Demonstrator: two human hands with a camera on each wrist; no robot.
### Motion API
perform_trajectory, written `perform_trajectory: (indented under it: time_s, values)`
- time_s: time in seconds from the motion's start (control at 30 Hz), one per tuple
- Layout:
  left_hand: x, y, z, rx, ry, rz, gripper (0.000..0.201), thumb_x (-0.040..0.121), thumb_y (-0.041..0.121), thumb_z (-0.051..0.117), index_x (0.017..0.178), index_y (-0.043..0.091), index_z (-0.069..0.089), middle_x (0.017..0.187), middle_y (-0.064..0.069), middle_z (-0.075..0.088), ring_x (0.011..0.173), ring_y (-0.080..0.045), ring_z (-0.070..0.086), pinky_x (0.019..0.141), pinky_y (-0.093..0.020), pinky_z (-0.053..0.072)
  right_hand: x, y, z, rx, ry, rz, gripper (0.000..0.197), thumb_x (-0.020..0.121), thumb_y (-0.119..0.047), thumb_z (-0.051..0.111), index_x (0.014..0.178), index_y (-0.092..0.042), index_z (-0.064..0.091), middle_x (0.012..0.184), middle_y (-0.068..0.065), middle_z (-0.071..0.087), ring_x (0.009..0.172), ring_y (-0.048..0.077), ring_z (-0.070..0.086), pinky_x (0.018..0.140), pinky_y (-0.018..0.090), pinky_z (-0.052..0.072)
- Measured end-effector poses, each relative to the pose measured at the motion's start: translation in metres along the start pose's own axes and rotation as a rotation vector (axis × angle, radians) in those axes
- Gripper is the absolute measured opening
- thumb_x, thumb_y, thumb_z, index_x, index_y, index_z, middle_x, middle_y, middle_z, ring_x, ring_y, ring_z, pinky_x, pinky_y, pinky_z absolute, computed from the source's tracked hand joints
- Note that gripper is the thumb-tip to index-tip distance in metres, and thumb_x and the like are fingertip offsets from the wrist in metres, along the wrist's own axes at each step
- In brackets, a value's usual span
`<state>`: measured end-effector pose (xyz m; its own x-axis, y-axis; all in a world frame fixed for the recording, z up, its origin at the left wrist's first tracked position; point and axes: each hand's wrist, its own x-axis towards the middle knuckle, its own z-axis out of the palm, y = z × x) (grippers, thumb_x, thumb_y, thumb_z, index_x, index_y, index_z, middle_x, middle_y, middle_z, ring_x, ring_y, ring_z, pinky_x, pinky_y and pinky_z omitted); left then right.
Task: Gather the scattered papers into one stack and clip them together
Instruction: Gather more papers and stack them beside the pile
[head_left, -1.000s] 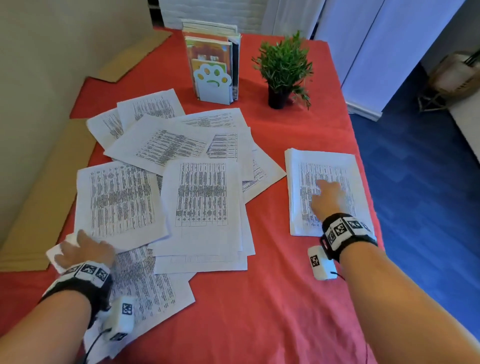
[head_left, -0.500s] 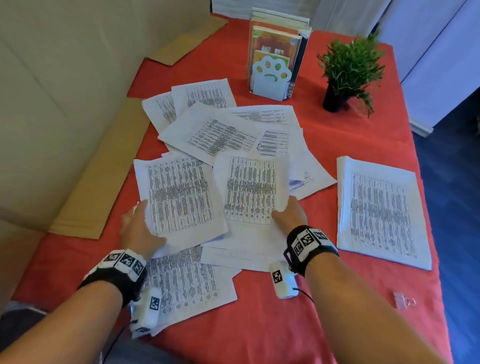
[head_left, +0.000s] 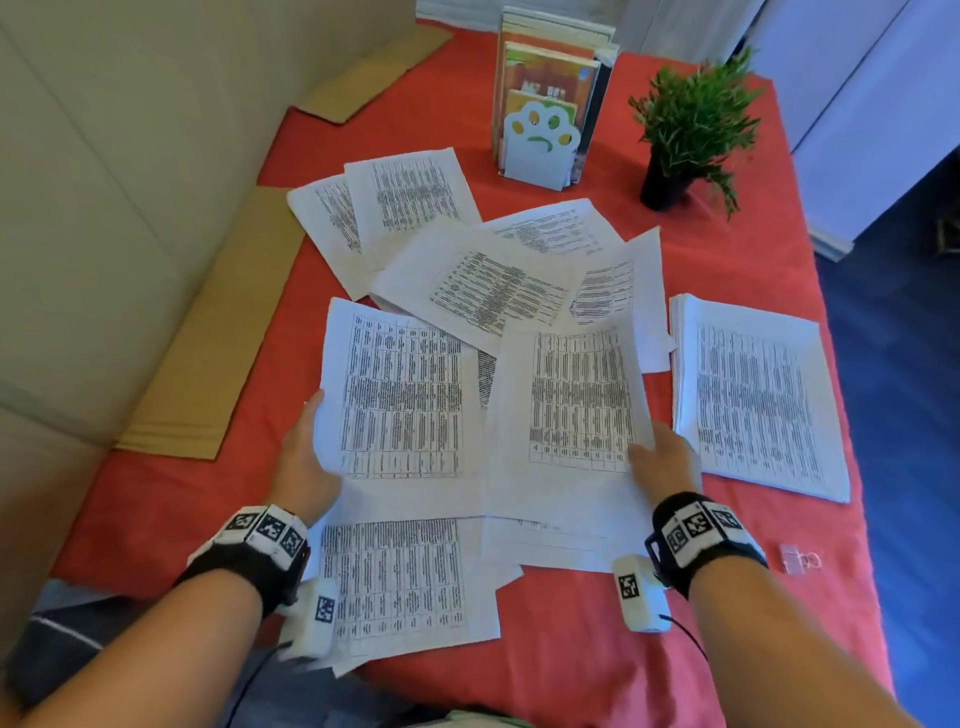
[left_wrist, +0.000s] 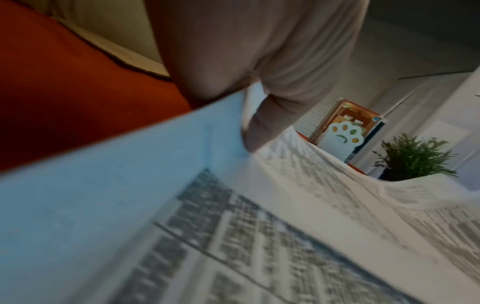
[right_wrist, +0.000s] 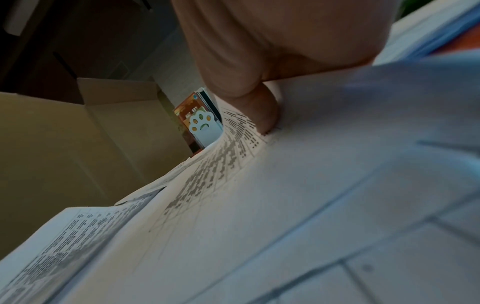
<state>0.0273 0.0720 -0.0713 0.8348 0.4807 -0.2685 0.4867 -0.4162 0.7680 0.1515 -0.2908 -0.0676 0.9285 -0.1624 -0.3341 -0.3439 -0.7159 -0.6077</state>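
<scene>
While both hands work the middle of the red worktop (head_left: 649, 639), the scattered papers (head_left: 493, 291) sprawl across it from the near edge up toward the far end, overlapping at every angle. Over by the right edge sits the tidy stack (head_left: 753, 400), squared up and just beside the loose spread, one stray corner touching its left side. Cardboard sheets (head_left: 218, 353) line the left edge, partly under the wall. At the far end stands a book holder (head_left: 540, 150) with a paw-shaped front, books upright in it, and right of that a small potted plant (head_left: 691, 119).

Now the hands. Left hand (head_left: 304, 457) has hold of the left sheet (head_left: 400, 395) by its left margin, thumb on top and fingers tucked beneath, and the left wrist view shows that thumb (left_wrist: 267, 123) curled over the paper's edge. Right hand (head_left: 667, 457) grips the right sheet (head_left: 576, 410) at its lower right side; from the right wrist, the thumb (right_wrist: 265, 111) presses down on the printed page, which bows upward. The two sheets meet edge to edge between the hands, lying over more papers below.

And smallest of all, the binder clip (head_left: 797, 558) lies alone near the right edge toward the near corner, apart from every sheet.
</scene>
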Motion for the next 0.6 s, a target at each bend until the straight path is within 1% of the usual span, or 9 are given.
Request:
perform_trajectory:
  time_s: [0.07, 0.13, 0.2, 0.3, 0.33, 0.4, 0.47, 0.53, 0.6]
  values:
    - [0.005, 0.004, 0.002, 0.017, 0.113, -0.051, 0.09, 0.073, -0.019, 0.055, 0.148, 0.019, 0.023, 0.15, -0.012, 0.033, 0.139, -0.027, 0.031, 0.112, -0.036, 0.03, -0.004, 0.002, -0.009, -0.044, 0.052, 0.0, 0.03, 0.088, -0.002, 0.045, 0.112, -0.006, 0.064, 0.085, 0.01, 0.06, 0.081, 0.025, 0.05, 0.072, 0.026, 0.035]
    - [0.008, 0.006, 0.002, 0.015, 0.211, -0.109, 0.074, 0.08, -0.004, 0.062, 0.145, 0.014, 0.03, 0.144, -0.017, 0.043, 0.131, -0.032, 0.043, 0.105, -0.039, 0.037, -0.006, 0.002, -0.019, -0.075, 0.103, -0.028, 0.021, 0.089, -0.003, 0.047, 0.102, 0.0, 0.064, 0.071, 0.008, 0.053, 0.077, 0.029, 0.05, 0.066, 0.027, 0.031]
    - [0.009, 0.008, 0.001, 0.085, 0.266, -0.123, 0.052, 0.086, 0.01, 0.062, 0.134, 0.008, 0.044, 0.129, -0.025, 0.056, 0.114, -0.038, 0.055, 0.093, -0.042, 0.044, -0.007, 0.002, -0.028, -0.045, 0.119, -0.056, 0.018, 0.091, -0.008, 0.049, 0.101, -0.001, 0.063, 0.077, 0.007, 0.054, 0.078, 0.027, 0.051, 0.067, 0.027, 0.031]
    - [0.012, 0.009, -0.001, 0.176, 0.284, -0.132, 0.036, 0.092, 0.013, 0.053, 0.127, 0.006, 0.051, 0.118, -0.027, 0.061, 0.103, -0.041, 0.059, 0.084, -0.043, 0.046, -0.004, 0.004, -0.037, 0.061, 0.059, -0.056, 0.019, 0.089, -0.012, 0.055, 0.105, -0.009, 0.064, 0.091, 0.008, 0.065, 0.082, 0.025, 0.058, 0.074, 0.03, 0.043]
    - [0.014, 0.008, -0.002, 0.204, 0.275, -0.131, 0.035, 0.093, 0.013, 0.049, 0.128, 0.007, 0.05, 0.118, -0.027, 0.061, 0.102, -0.042, 0.059, 0.084, -0.043, 0.046, -0.004, 0.005, -0.039, 0.092, 0.029, -0.06, 0.019, 0.087, -0.012, 0.057, 0.104, -0.01, 0.065, 0.094, 0.009, 0.068, 0.084, 0.026, 0.062, 0.076, 0.033, 0.049]
    - [0.015, 0.002, -0.005, 0.263, 0.268, -0.09, 0.034, 0.095, 0.014, 0.045, 0.125, 0.002, 0.053, 0.118, -0.031, 0.059, 0.105, -0.045, 0.058, 0.087, -0.045, 0.046, -0.007, 0.003, -0.04, 0.098, -0.054, -0.05, 0.022, 0.085, -0.011, 0.059, 0.105, -0.008, 0.066, 0.095, 0.011, 0.07, 0.086, 0.026, 0.065, 0.079, 0.035, 0.052]
    - [0.014, -0.006, -0.007, 0.305, 0.3, 0.024, 0.032, 0.093, 0.016, 0.044, 0.109, -0.005, 0.061, 0.114, -0.034, 0.057, 0.103, -0.048, 0.057, 0.087, -0.048, 0.046, -0.012, 0.002, -0.038, 0.047, -0.096, -0.046, 0.023, 0.086, -0.01, 0.057, 0.107, -0.009, 0.066, 0.092, 0.009, 0.068, 0.085, 0.025, 0.063, 0.074, 0.029, 0.049]
    - [0.011, -0.01, -0.008, 0.3, 0.381, 0.101, 0.029, 0.091, 0.015, 0.05, 0.102, -0.006, 0.066, 0.127, -0.032, 0.05, 0.108, -0.045, 0.056, 0.093, -0.048, 0.046, -0.019, -0.003, -0.036, -0.041, -0.021, -0.097, 0.021, 0.087, -0.007, 0.054, 0.102, -0.009, 0.067, 0.084, 0.009, 0.063, 0.08, 0.026, 0.059, 0.065, 0.027, 0.04]
    - [0.008, -0.01, -0.01, 0.253, 0.484, 0.143, 0.024, 0.089, 0.013, 0.056, 0.104, -0.001, 0.069, 0.139, -0.024, 0.043, 0.112, -0.042, 0.055, 0.098, -0.05, 0.045, -0.025, -0.01, -0.035, -0.041, 0.074, -0.123, 0.021, 0.089, -0.005, 0.05, 0.101, -0.006, 0.066, 0.082, 0.01, 0.06, 0.076, 0.028, 0.058, 0.064, 0.027, 0.037]
